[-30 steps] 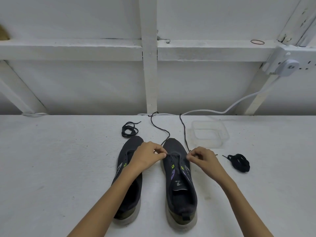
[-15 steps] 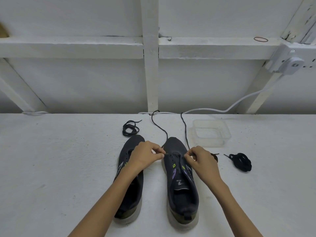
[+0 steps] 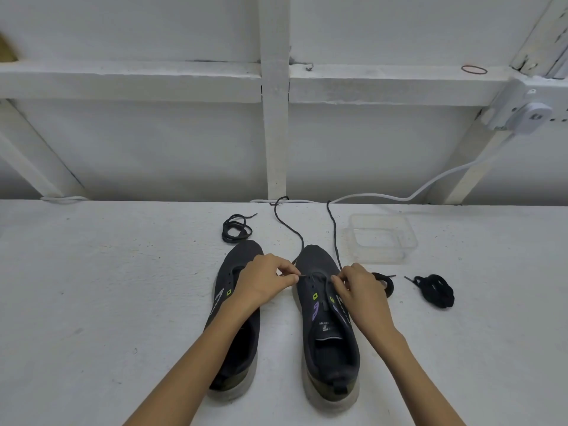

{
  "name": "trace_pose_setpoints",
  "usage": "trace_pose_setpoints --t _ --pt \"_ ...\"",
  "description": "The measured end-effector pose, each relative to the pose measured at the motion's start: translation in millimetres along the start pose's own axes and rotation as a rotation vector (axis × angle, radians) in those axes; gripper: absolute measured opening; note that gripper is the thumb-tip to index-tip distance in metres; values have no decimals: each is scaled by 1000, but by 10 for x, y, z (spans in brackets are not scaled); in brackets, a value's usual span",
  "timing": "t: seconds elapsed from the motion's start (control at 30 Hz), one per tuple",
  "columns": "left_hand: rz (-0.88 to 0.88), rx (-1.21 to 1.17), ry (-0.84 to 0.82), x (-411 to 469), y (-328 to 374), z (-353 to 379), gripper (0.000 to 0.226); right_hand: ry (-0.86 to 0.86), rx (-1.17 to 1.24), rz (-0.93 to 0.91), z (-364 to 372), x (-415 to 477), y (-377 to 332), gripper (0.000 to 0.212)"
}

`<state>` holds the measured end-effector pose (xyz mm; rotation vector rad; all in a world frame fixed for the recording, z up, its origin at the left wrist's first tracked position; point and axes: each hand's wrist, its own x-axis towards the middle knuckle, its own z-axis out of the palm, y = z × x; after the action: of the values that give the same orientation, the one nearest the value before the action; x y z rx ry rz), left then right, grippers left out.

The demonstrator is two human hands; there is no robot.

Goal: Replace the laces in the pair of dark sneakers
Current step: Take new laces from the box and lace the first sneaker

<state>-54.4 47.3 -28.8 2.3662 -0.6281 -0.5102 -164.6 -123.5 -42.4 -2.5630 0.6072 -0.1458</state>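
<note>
Two shoes, left sneaker and right sneaker, lie side by side on the table, toes pointing away. Left hand and right hand each pinch the lace at the right sneaker's eyelets, fingers hiding the threading.

Two dark sneakers with pale soles stand side by side, toes pointing away. The left sneaker shows bare eyelets. The right sneaker carries a thin dark lace through what seem to be its frontmost eyelets. Both long ends trail away beyond the toe, pinched near the eyelets by the left hand and the right hand. A coiled lace lies just beyond the left toe. A black lace bundle lies well to the right, with a black loop nearer the right sneaker.
</note>
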Motion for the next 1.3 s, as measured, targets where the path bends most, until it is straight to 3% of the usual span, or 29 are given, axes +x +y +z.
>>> trace_pose_setpoints --t 0.37,0.7,0.83,1.0,1.3 --pt "11 6 0 -9 -5 11 10 60 41 -19 117 3 17 24" --pt "55 26 -66 1 221 81 12 117 492 87 150 -34 124 29" --pt "80 129 -96 3 362 153 19 133 541 107 200 -33 131 30" --pt "23 199 2 32 473 297 17 130 543 83 218 -32 165 26" --pt "-127 -32 -4 61 434 418 7 120 551 67 232 -24 204 27"
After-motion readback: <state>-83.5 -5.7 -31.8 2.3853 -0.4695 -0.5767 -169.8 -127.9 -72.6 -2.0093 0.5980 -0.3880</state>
